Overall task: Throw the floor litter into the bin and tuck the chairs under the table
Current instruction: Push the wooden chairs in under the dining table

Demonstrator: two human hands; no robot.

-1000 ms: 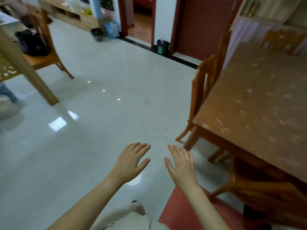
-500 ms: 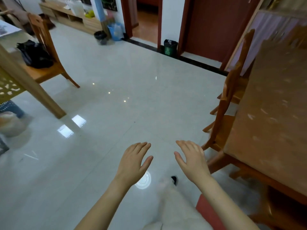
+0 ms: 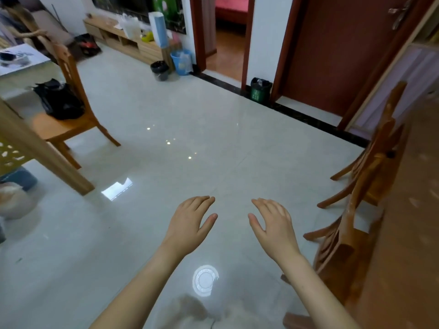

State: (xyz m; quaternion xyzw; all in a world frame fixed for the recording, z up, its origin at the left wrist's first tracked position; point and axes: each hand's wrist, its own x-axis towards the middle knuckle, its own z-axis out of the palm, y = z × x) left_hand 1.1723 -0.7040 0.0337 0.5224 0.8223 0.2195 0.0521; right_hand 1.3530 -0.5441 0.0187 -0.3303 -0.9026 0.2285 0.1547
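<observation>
My left hand (image 3: 190,222) and my right hand (image 3: 273,224) hover side by side over the pale tiled floor, palms down, fingers straight, holding nothing. The brown wooden table (image 3: 413,210) runs along the right edge. Two wooden chairs stand against its left side, the nearer chair (image 3: 342,245) and the farther chair (image 3: 377,148), both with seats under the tabletop. A green bin (image 3: 260,91) stands by the far wall between the doorways. A black-lined bin (image 3: 159,70) and a blue bin (image 3: 181,61) stand further left. No litter shows on the floor near my hands.
Another wooden chair (image 3: 69,115) with a black bag (image 3: 58,98) on its seat stands at the left beside a second table's leg (image 3: 45,157). A low wooden cabinet (image 3: 128,43) lines the far wall. An open doorway (image 3: 228,36) lies ahead.
The view has swung left and away from the brown table, which now fills only the right edge. Both hands have kept their open, palm-down pose.
</observation>
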